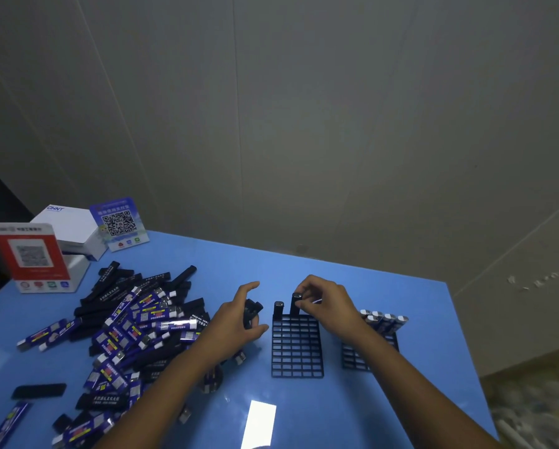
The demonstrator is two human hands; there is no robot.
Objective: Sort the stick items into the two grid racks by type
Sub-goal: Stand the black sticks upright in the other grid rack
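Note:
A heap of black sticks and blue-labelled sticks [132, 322] lies on the left of the blue table [401, 306]. Two black grid racks stand in the middle. In the back row of the left rack [296, 346] one black stick [278, 308] stands upright. My right hand [325, 303] pinches the top of a second black stick [295, 303] standing upright beside it in the same row. My left hand [237, 319] holds a few black sticks [251, 311] just left of that rack. The right rack [368, 350], partly hidden by my right forearm, holds several blue-labelled sticks [385, 319] in its back row.
A white box [72, 231], a red QR-code stand [28, 254] and a blue QR-code stand [119, 223] sit at the table's back left corner. Loose sticks lie near the front left edge. A bright light reflection [260, 422] shows on the table in front. Grey wall behind.

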